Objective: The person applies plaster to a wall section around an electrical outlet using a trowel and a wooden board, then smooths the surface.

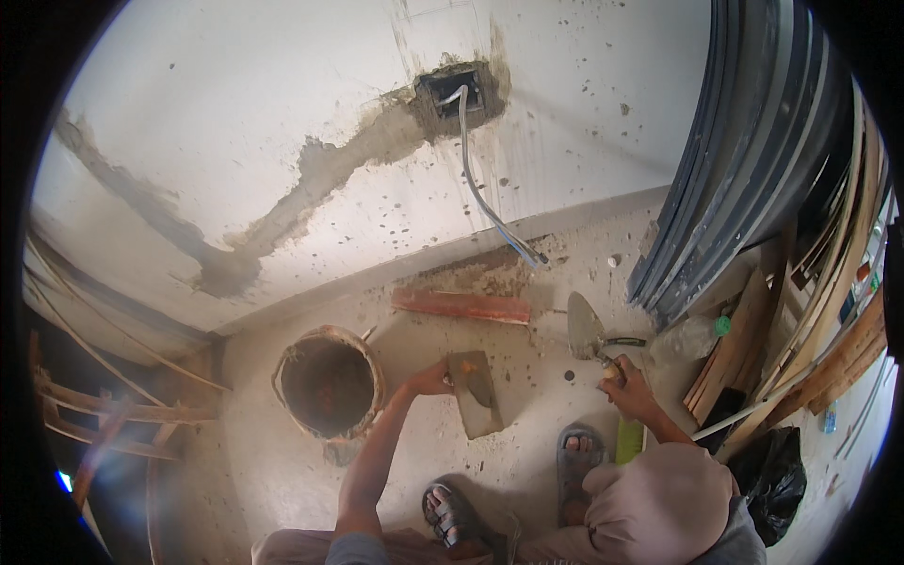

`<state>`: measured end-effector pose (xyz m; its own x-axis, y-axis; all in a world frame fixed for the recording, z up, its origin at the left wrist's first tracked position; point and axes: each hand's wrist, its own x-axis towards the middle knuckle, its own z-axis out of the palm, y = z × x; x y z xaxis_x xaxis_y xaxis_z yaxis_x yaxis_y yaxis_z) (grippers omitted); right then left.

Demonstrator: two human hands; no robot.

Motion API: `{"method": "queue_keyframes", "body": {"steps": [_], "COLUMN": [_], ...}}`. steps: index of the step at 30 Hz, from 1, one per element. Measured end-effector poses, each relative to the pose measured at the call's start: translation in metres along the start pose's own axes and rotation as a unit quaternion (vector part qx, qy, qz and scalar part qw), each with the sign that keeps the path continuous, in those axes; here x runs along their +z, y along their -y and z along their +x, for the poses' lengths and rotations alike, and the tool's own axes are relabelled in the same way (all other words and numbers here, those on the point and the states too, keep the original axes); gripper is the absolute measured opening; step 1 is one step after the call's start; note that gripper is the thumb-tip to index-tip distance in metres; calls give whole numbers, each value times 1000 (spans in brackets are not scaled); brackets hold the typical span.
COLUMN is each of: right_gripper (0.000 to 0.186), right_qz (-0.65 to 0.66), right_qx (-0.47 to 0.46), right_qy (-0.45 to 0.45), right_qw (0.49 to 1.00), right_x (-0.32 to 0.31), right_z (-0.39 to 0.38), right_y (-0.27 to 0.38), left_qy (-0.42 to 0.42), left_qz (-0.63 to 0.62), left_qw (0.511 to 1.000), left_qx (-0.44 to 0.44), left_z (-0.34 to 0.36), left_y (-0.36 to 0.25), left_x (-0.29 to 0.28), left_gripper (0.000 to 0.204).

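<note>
My left hand (430, 379) grips the edge of a small flat rectangular board (480, 420), which has a patch of grey mortar on its face. A pointed trowel (585, 330) is in my right hand (631, 389), fingers wrapped round its handle, with the blade angled up and left. The trowel is apart from the board. Left of my left hand stands a round, mortar-crusted bucket (378, 377); its inside is dark. Above, the white wall (235, 104) has a channel (325, 184) filled with grey mortar, leading to a recessed box (435, 88) with cables (468, 160) hanging out.
A reddish strip (461, 306) lies on the floor near the wall. At right lean dark bent panels (725, 169) and wooden strips (734, 344), beside a clear plastic bottle (683, 344) and a black bag (770, 480). A wooden frame (122, 407) stands at left.
</note>
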<state>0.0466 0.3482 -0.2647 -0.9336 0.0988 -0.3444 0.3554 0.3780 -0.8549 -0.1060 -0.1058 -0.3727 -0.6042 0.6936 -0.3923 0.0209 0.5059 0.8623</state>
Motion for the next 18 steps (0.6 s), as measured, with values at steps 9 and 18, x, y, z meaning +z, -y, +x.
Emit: {"method": "queue_keyframes", "body": {"steps": [9, 18], "right_gripper": [39, 40], "right_qz": [45, -18], "right_qx": [8, -23], "right_qy": [-10, -57], "right_qw": [999, 998], "right_x": [2, 0], "right_z": [-23, -29], "right_y": [-12, -27], "left_qy": [-43, -144], "left_qz": [32, -205], "left_qw": [999, 941], "left_qx": [-10, 226], "left_z": [-28, -71], "left_y": [-44, -94], "left_x": [-2, -67], "left_gripper": [82, 83]}}
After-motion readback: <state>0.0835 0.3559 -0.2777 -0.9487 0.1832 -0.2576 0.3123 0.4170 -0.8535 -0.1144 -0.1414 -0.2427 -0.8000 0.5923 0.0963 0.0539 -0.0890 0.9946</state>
